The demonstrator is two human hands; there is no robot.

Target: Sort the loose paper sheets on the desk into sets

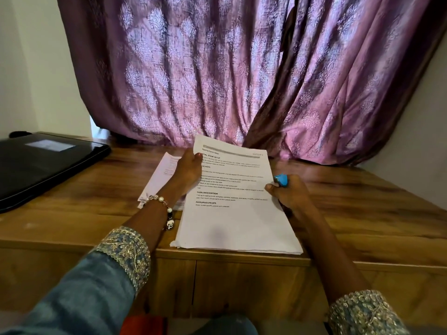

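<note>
Wooden desk (92, 213), grain running crosswise, front edge nearest the wearer. Item one: printed stack (238, 228), several sheets thick, near corners overhanging that edge; risk of sliding off if nudged toward the wearer. Item two: left hand (187, 172), thumb and fingers pinching the top sheet's far left corner, which is lifted off the pile; a second page could cling and go into the wrong set. Item three: right hand (289, 193), thumb pressing the stack's right margin, fingers curled round a small blue object (281, 181), possibly a stapler; hold on both looks divided. Item four: second pile (164, 175) left of the stack, partly under the left wrist; a sleeve could fan it. Beyond: closed black laptop (46, 163), purple patterned curtain (242, 76).
</note>
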